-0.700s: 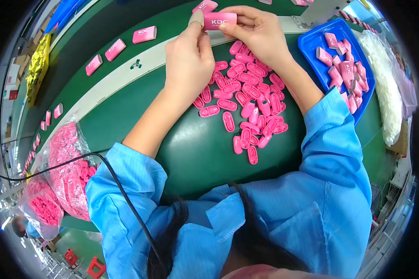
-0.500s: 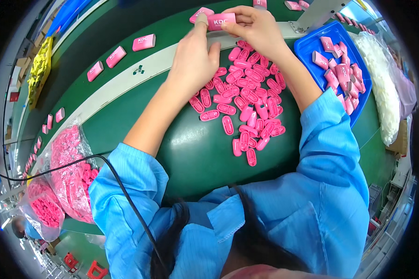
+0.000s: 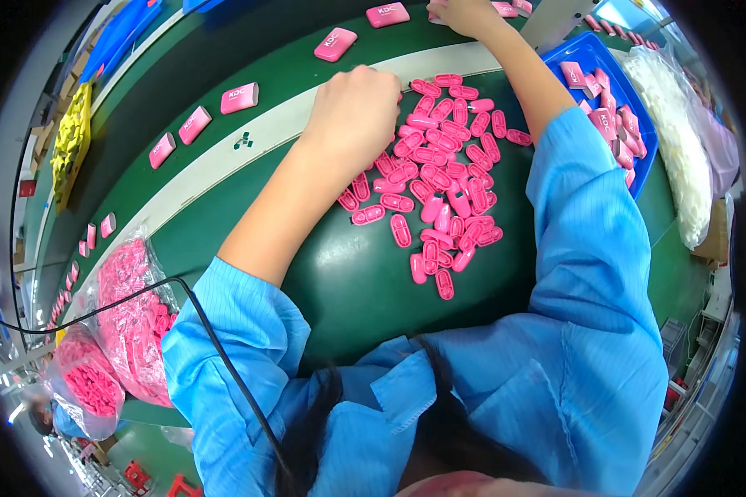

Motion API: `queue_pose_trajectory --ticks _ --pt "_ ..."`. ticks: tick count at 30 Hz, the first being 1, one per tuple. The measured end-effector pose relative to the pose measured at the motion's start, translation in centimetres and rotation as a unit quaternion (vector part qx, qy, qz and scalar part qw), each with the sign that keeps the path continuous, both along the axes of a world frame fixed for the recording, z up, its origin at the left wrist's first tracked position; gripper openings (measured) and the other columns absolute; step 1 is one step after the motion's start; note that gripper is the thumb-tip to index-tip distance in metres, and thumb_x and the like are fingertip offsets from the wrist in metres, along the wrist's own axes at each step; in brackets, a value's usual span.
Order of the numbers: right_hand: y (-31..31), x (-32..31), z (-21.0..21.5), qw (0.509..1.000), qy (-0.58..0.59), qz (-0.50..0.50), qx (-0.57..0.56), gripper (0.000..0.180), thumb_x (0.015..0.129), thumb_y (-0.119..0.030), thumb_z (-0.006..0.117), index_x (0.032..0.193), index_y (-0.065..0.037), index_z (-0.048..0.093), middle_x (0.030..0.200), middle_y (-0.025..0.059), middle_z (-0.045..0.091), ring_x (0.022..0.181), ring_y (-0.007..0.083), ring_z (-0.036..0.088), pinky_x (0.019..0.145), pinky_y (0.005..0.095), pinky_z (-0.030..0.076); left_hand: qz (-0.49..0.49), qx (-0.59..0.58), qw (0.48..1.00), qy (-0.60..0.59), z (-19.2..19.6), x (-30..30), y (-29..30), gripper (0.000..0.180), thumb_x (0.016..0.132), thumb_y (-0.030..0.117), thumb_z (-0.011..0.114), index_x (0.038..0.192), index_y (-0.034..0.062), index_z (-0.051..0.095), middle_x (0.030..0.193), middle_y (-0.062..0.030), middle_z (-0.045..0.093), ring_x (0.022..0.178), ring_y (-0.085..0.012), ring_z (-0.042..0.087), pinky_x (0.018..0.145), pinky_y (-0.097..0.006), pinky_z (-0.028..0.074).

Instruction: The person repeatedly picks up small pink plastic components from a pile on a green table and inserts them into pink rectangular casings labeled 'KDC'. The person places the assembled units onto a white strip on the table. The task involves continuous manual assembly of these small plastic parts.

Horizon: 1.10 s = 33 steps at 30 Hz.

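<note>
My left hand [image 3: 356, 109] is closed, fingers curled downward at the upper left edge of a heap of small oval pink caps [image 3: 431, 155]; whatever it may hold is hidden beneath it. Farther off, at the top edge, my right hand [image 3: 470, 16] pinches a flat pink casing, partly cut off by the frame, over the green belt. Nearby on the belt lie a pink casing with white lettering [image 3: 387, 14] and a similar casing [image 3: 336, 45]. Two more casings [image 3: 506, 9] sit just right of my right hand.
A blue tray [image 3: 648, 141] of pink casings stands right, beside a bag of white pieces [image 3: 671, 149]. A pale rail [image 3: 282, 112] divides belt from table. Bags of pink parts [image 3: 133, 315] lie left, crossed by a black cable [image 3: 186, 286]. A metal post [image 3: 547, 25] rises at the back.
My hands have parted: the left drew back toward the heap, the right moved up over the belt. The casing held between them appears to be on the belt. Casings on the belt shifted left.
</note>
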State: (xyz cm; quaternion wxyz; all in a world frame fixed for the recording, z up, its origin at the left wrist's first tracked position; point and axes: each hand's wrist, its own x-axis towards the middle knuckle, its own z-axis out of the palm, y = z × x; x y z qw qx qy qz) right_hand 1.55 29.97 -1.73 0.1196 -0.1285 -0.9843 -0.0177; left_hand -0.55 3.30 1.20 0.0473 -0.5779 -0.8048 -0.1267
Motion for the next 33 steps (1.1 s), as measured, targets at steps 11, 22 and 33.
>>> queue_pose_trajectory --ticks 11,22,33 --pt "-12.7 5.9 1.6 0.710 0.123 0.082 -0.689 0.036 0.085 -0.014 0.063 0.115 0.002 0.052 0.099 0.0117 0.063 0.085 0.0148 0.064 0.077 0.0224 0.051 0.065 0.274 0.697 -0.659 -2.0 -3.5 -2.8 0.024 0.084 0.008 0.062 0.106 -0.0016 0.061 0.098 -0.0079 0.064 0.086 -0.0145 0.063 0.082 -0.024 0.051" --pt "-13.4 5.8 -0.2 0.670 0.164 0.105 -0.716 0.027 0.086 -0.007 0.060 0.110 0.004 0.052 0.101 0.0131 0.063 0.089 0.0171 0.064 0.081 0.0245 0.052 0.087 0.296 0.809 -0.501 -2.2 -2.2 -2.9 0.030 0.082 0.009 0.065 0.107 -0.0066 0.061 0.088 -0.0115 0.068 0.077 -0.0105 0.063 0.070 -0.022 0.051" --pt "-15.8 6.4 0.7 0.686 0.276 0.127 -0.661 0.021 0.083 -0.007 0.061 0.100 0.004 0.057 0.087 0.0099 0.065 0.074 0.0138 0.061 0.064 0.0248 0.049 0.099 0.262 0.927 -0.250 -1.7 1.1 -2.9 0.034 0.086 0.006 0.056 0.118 -0.0051 0.053 0.094 -0.0161 0.067 0.088 -0.0174 0.066 0.075 -0.028 0.051"
